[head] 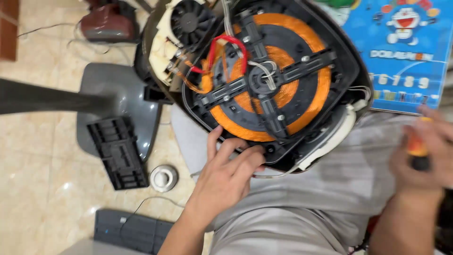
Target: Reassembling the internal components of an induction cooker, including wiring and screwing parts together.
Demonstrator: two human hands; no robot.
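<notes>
An opened induction cooker (344, 61) rests on my lap, its black housing showing a round copper coil (311, 101), a black cross bracket, red and white wires and a small black fan (191, 21). My left hand (226, 174) lies on the near edge of the housing, fingertips pressed on the rim just below the coil. My right hand (427, 151) is at the right, closed around a screwdriver (417, 151) with an orange and black handle, held apart from the cooker.
A grey fan base (120, 94) with a dark pole stands on the tiled floor at the left, with a black ribbed plastic part (118, 153) on it and a small round white cap (163, 177) beside. A dark flat panel (132, 231) lies below. A blue cartoon board (406, 52) sits at the upper right.
</notes>
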